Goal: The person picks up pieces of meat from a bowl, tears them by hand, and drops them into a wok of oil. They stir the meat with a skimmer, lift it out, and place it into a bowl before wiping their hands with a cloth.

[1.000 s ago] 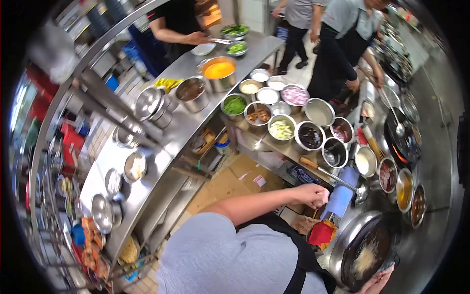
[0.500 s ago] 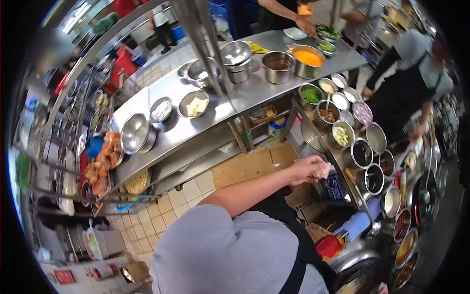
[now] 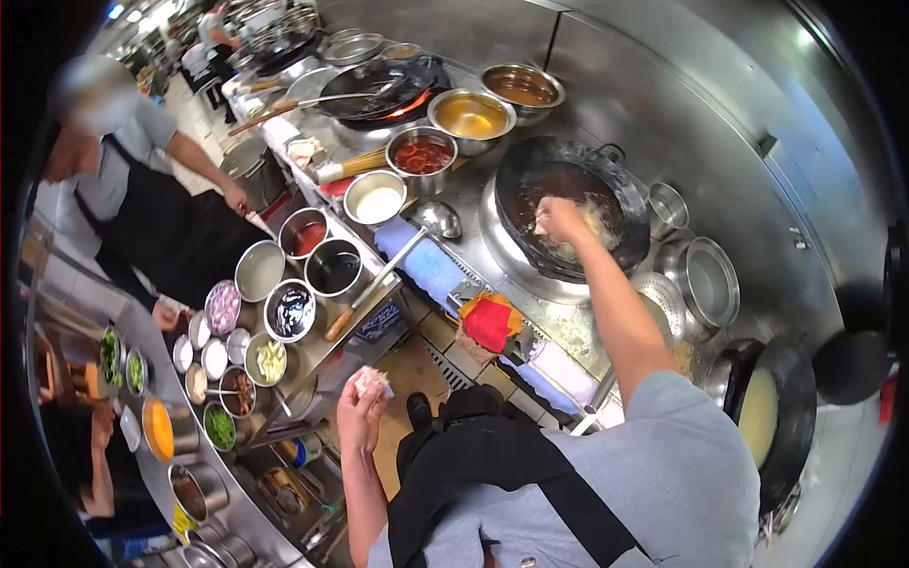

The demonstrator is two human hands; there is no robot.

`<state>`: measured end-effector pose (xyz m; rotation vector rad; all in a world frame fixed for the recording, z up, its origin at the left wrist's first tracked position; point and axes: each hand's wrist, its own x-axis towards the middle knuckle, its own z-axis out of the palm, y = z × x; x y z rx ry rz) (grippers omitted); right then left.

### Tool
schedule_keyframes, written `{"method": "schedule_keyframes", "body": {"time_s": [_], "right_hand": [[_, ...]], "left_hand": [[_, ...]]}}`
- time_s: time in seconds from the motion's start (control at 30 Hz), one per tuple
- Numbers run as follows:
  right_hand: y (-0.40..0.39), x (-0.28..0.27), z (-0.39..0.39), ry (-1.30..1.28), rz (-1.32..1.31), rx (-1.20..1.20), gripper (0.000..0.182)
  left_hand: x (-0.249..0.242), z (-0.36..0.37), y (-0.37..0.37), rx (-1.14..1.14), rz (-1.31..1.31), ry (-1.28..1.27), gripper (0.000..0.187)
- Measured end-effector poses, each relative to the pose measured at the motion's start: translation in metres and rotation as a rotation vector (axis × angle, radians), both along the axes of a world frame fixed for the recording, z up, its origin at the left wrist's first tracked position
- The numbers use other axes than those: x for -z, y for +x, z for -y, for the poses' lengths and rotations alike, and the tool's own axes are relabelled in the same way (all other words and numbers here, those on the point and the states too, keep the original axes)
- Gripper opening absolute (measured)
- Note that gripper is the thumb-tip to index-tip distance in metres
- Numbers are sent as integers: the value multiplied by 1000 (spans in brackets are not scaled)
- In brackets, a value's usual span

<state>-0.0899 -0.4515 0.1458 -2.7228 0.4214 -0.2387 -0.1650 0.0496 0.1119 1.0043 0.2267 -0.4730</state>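
My left hand [image 3: 360,417] is held in front of my body over the floor, its fingers closed round a pale, whitish piece of food [image 3: 372,381]. Over the near wok [image 3: 530,248], my right hand [image 3: 561,221] has its fingers pinched together, with something pale and small at the fingertips. Frothy oil bubbles beneath and beside it, around light-coloured pieces [image 3: 598,227]. A red cloth [image 3: 488,325] lies on the stove's front edge between my two arms.
Sauce pots [image 3: 333,267] and ingredient bowls stand on the left. Another wok [image 3: 383,93] shows flame behind. Bowls of orange liquid [image 3: 472,115] sit beyond the near wok. A co-worker [image 3: 151,189] stands at left; a black wok [image 3: 791,426] is at right.
The view has swung right, from the steel prep counter to the stove. My right hand now shows over the wok, and my left hand is still in front of my body.
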Motion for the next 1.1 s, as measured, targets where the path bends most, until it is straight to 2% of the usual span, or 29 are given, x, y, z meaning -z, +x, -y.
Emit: {"method": "schedule_keyframes", "body": {"time_s": [0.07,0.1,0.13,0.2,0.27,0.33,0.4,0.43,0.47,0.5,0.53,0.6,0.63,0.67,0.7,0.8,0.87,0.9,0.93,1.0,1.07,1.1], "right_hand": [[9,30,6,-31,48,36,8],[8,29,3,-49,210,126,9],[6,23,-1,-73,374,218,10],[-20,-32,-33,-2,411,303,9],[-54,-77,-66,259,451,207,11],[-98,-100,-103,394,255,-17,24],[-141,-108,-131,357,113,-115,45],[-153,-97,-132,299,182,-118,51],[-163,-84,-130,242,250,-125,56],[-172,-78,-126,199,269,-34,43],[-181,-76,-120,197,277,-8,43],[-201,-74,-108,230,208,187,29],[-210,-73,-105,191,278,227,18],[-218,-71,-103,193,281,257,18],[-226,-70,-100,218,330,299,17],[-241,-62,-91,298,407,372,14],[-245,-43,-80,642,615,562,16],[-250,-45,-73,879,719,533,21],[-253,-43,-64,888,719,531,21],[-258,-38,-51,1134,855,444,24],[-258,-35,-49,1175,814,417,29],[-254,-30,-47,939,754,388,30]], "left_hand": [[-15,23,17,202,38,-13,42],[-20,36,22,226,33,-12,42],[-24,50,28,316,35,12,42],[-26,83,38,461,76,-21,38],[-29,123,40,600,144,-78,34],[-33,169,38,730,144,-138,28],[-44,218,32,850,164,-50,21],[-44,241,27,886,231,-51,18],[-44,261,22,917,297,-51,16],[-48,277,18,943,301,-52,16],[-52,292,13,967,319,-50,15],[-54,314,0,1019,337,-51,16],[-52,323,-7,997,356,-88,17],[-50,331,-15,976,372,-126,18],[-54,337,-21,992,315,-149,16],[-62,349,-40,855,133,-263,11],[-44,360,-38,834,147,-322,9],[-44,362,-36,804,164,-383,7],[-44,362,-33,802,164,-375,7],[-47,359,-29,943,128,-212,8],[-54,363,-30,994,145,-203,14],[-63,366,-34,1044,57,-212,16]]}}
